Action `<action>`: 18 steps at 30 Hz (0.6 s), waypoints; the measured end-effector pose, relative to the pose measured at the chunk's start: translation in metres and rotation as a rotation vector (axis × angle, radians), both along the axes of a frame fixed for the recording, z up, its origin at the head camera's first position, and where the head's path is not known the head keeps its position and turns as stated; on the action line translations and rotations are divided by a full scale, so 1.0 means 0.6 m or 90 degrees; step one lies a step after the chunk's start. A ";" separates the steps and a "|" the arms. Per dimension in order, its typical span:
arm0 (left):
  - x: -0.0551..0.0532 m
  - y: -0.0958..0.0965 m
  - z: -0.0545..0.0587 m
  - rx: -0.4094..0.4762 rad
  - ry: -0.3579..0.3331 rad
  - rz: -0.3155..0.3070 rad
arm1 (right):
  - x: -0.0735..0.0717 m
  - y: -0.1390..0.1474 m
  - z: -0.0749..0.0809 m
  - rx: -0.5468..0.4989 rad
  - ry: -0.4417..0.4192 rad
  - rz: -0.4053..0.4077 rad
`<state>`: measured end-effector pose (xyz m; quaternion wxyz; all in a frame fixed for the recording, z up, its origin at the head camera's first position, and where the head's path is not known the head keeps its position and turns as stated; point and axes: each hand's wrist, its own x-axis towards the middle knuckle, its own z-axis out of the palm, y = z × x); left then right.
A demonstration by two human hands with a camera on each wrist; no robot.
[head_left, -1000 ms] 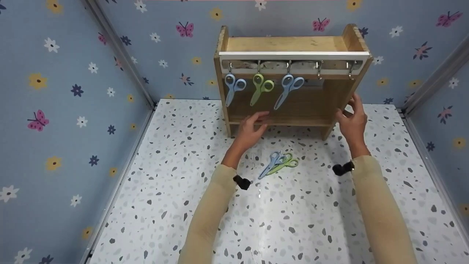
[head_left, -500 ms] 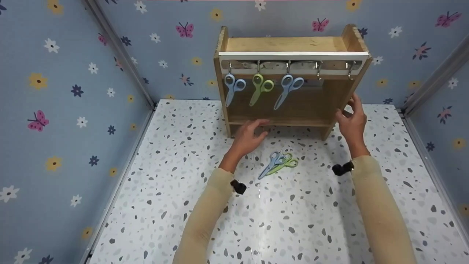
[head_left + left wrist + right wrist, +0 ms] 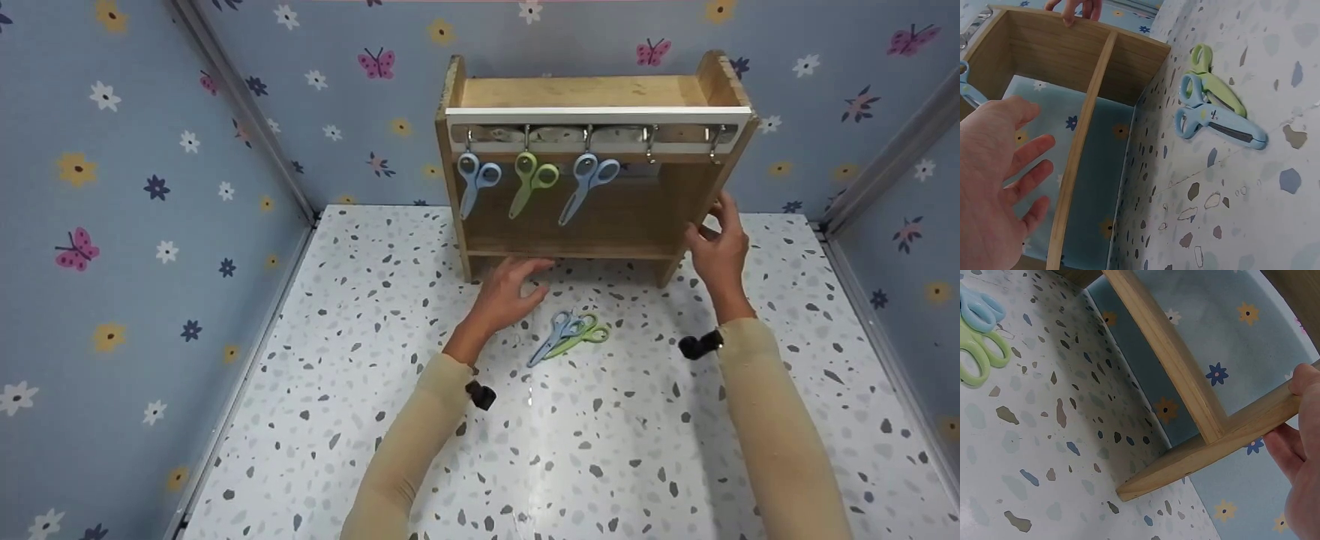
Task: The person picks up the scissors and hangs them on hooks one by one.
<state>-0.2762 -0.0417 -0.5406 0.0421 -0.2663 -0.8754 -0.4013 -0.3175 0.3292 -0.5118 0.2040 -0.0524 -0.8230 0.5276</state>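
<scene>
1. Wooden rack (image 3: 585, 91) stands on the speckled table (image 3: 637, 450).
2. Right hand (image 3: 721, 251) pinches the rack's right side.
3. Left hand (image 3: 506, 294), fingers loosely spread, sits lower than a second ago.
4. Loose blue scissors (image 3: 1223, 120) overlap loose green scissors (image 3: 1220, 90) near it.

There are three pairs of blue scissors (image 3: 585, 184) and two of green scissors (image 3: 529, 184). Five hooks (image 3: 650, 144), one wooden shelf (image 3: 585, 92), one left hand (image 3: 507, 294) and one right hand (image 3: 720, 251) show.

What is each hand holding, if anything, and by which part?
The right hand grips the wooden rack by the front edge of its right side panel. The left hand holds nothing.
</scene>
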 end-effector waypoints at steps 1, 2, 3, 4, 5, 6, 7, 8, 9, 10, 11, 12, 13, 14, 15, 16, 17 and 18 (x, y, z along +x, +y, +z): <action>0.002 0.000 0.000 -0.008 -0.001 -0.002 | 0.000 0.000 0.000 0.000 0.000 0.000; 0.004 -0.001 -0.001 -0.014 -0.002 -0.004 | 0.000 0.000 -0.001 -0.001 0.006 0.002; 0.006 -0.001 -0.001 -0.021 0.001 -0.005 | 0.000 0.001 -0.001 -0.002 0.011 0.004; 0.008 -0.001 -0.002 -0.030 0.004 -0.004 | 0.000 0.001 -0.002 -0.003 0.017 0.007; 0.009 -0.002 -0.003 -0.036 0.008 -0.004 | 0.001 0.001 -0.002 -0.004 0.023 0.010; 0.011 -0.002 -0.003 -0.041 0.011 -0.004 | 0.001 0.002 -0.003 -0.004 0.027 0.012; 0.013 -0.002 -0.004 -0.047 0.013 -0.002 | 0.001 0.002 -0.003 -0.004 0.030 0.014; 0.014 -0.002 -0.004 -0.052 0.015 -0.002 | 0.001 0.002 -0.003 -0.004 0.034 0.016; 0.016 -0.002 -0.004 -0.057 0.015 -0.004 | 0.002 0.002 -0.003 -0.004 0.033 0.016; 0.018 -0.002 -0.004 -0.062 0.013 -0.006 | 0.002 0.002 -0.002 -0.003 0.032 0.017; 0.019 -0.001 -0.005 -0.067 0.009 -0.008 | 0.002 0.002 -0.002 -0.002 0.031 0.017; 0.021 -0.001 -0.006 -0.073 0.004 -0.010 | 0.002 0.002 -0.002 -0.002 0.030 0.018; 0.022 -0.001 -0.006 -0.081 -0.001 -0.012 | 0.002 0.002 -0.002 -0.003 0.031 0.018; 0.023 -0.001 -0.007 -0.089 -0.007 -0.013 | 0.002 0.002 -0.002 -0.003 0.031 0.018; 0.024 -0.002 -0.008 -0.095 -0.014 -0.014 | 0.003 0.002 -0.001 -0.003 0.031 0.018; 0.025 -0.002 -0.009 -0.102 -0.020 -0.014 | 0.003 0.002 -0.001 -0.002 0.031 0.019; 0.026 -0.002 -0.010 -0.109 -0.026 -0.014 | 0.003 0.002 -0.002 -0.003 0.031 0.019; 0.027 -0.002 -0.011 -0.116 -0.029 -0.013 | 0.003 0.002 -0.002 -0.003 0.030 0.018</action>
